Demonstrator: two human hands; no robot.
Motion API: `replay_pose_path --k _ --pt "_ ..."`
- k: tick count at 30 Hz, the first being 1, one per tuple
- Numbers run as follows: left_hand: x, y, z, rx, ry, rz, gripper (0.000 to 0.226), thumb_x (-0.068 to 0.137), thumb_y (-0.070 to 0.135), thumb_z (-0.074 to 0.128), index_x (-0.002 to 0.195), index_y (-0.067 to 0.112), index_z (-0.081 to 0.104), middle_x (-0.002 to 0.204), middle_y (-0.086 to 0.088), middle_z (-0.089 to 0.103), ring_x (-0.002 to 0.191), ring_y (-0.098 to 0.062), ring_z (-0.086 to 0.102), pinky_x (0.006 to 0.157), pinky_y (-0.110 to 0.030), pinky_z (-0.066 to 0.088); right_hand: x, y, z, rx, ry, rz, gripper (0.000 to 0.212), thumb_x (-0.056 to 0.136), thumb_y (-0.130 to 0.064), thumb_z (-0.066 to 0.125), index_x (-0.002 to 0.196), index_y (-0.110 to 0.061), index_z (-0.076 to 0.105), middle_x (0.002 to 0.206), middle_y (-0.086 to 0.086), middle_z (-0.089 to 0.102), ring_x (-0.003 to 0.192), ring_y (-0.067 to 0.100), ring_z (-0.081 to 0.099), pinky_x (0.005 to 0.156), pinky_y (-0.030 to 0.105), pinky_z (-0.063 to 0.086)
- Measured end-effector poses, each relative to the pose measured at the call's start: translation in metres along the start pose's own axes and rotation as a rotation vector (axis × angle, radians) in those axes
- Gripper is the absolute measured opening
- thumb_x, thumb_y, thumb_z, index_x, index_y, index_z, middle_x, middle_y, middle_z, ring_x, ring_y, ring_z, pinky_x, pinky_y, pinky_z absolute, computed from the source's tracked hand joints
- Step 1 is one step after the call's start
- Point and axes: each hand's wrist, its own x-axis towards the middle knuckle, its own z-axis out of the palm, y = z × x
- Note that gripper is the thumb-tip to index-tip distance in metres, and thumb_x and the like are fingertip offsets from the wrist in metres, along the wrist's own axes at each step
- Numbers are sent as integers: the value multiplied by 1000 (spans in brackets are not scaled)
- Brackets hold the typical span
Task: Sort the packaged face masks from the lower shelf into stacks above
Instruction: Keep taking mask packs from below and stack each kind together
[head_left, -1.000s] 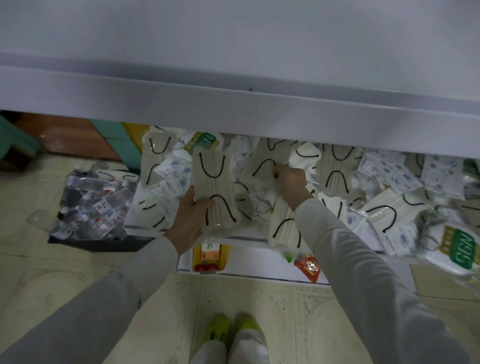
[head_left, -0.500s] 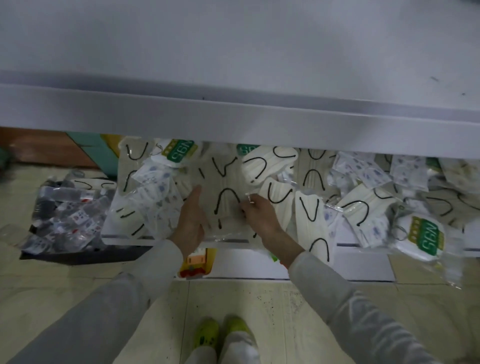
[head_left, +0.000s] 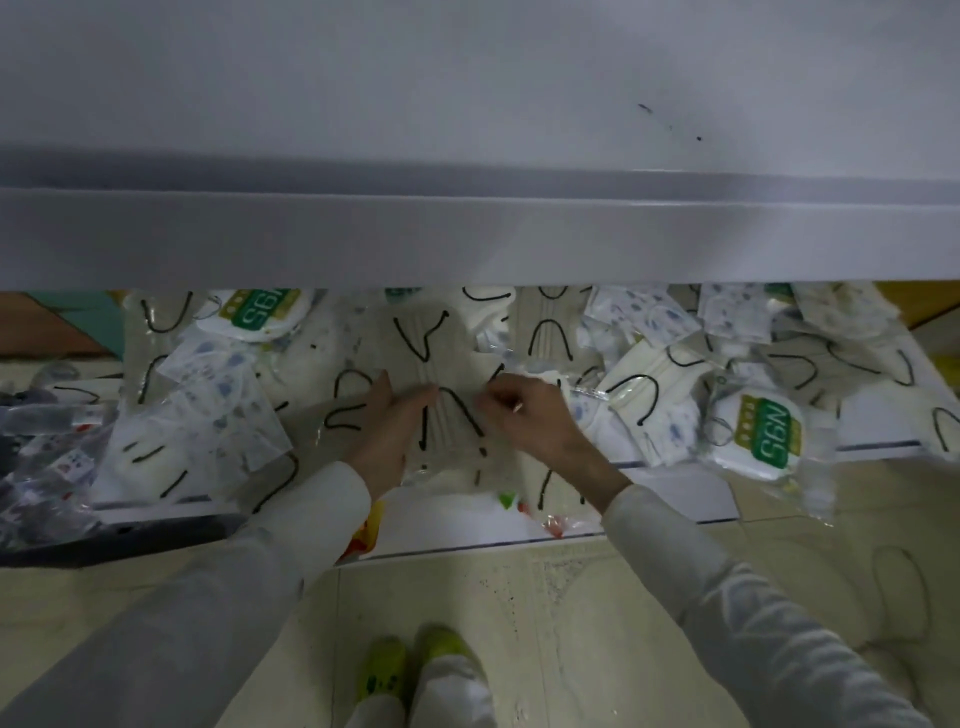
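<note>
Pack (head_left: 449, 421) of one beige mask with black loops lies at the middle of the lower shelf (head_left: 675, 493), on top of the heap (head_left: 634, 384), and you have both hands on it. Your left hand (head_left: 387, 431) holds its left edge, with the thumb laid across the top and the other fingers (head_left: 383, 382) nearly straight along the side. Your right hand (head_left: 524, 421) has its fingers (head_left: 493, 400) curled tight and pinches the wrapper at the right edge.

Around the pack, more beige masks with black loops lie every way, too tangled to count. Two N95 packs (head_left: 262, 314) with green labels show plainly: one at the rear left, one (head_left: 769, 436) near the front right. Several printed packs (head_left: 218, 410) lie at both sides.

Above, the white upper shelf (head_left: 467, 234) runs across your whole view. Below you, on the tiled floor (head_left: 571, 597), stand your two yellow-green shoes (head_left: 384, 670). At the far left sits one dark tray (head_left: 130, 535) of small packets.
</note>
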Motion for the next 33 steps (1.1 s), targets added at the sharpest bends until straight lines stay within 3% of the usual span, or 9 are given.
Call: replay_pose_path --k 3,6,10,16,20,24,27,30,33 --pt "0 0 8 56 35 33 48 88 15 62 134 17 47 119 -7 61 102 -21 60 90 -42 51 49 47 -29 -85 244 224 24 92 -23 53 98 -8 70 96 13 71 92 26 65 74 24 44" --pt "3 0 7 95 69 61 46 87 17 63 132 18 49 117 -5 62 103 -21 59 89 -41 51 86 82 -46 -214 193 461 34 88 -31 51 99 -1 62 97 14 67 98 30 64 74 30 47" --pt "7 9 1 140 55 125 41 89 15 60 129 17 51 112 -2 63 100 -18 61 84 -36 52 106 89 -35 -286 233 509 42 90 -33 49 118 -3 56 118 17 61 111 33 57 91 37 48" --pt "11 15 1 125 50 141 40 89 13 59 129 13 51 110 -4 64 96 -16 61 71 -27 53 118 75 -38 -20 327 625 37 90 -26 52 116 0 60 117 17 63 109 34 60 83 32 47" --pt "9 11 5 126 52 149 38 91 15 58 128 15 51 108 -2 64 95 -15 61 76 -30 53 124 75 -53 240 310 538 34 93 -14 45 119 4 57 96 10 61 89 24 57 68 26 47" --pt "7 12 11 137 84 140 38 93 19 52 131 15 49 119 -7 61 104 -22 59 89 -40 51 113 63 -70 675 485 372 26 86 -4 51 112 -9 55 102 12 61 88 23 62 78 32 57" --pt "4 13 14 144 91 158 40 95 20 49 134 16 46 124 -8 58 111 -25 56 97 -45 47 98 39 -81 962 479 235 25 89 10 46 108 -5 51 86 6 58 69 10 62 65 24 57" --pt "-1 13 16 148 95 161 45 94 24 49 137 16 42 128 -8 56 114 -25 54 99 -46 45 66 8 -78 1053 305 186 26 90 12 46 111 -4 45 87 1 54 63 6 64 62 23 56" --pt "-11 17 21 132 95 111 62 92 44 46 147 22 28 147 -3 38 130 -22 41 110 -43 34 22 -13 -59 1072 70 250 27 90 6 53 107 -10 41 85 2 48 58 8 62 85 46 55"
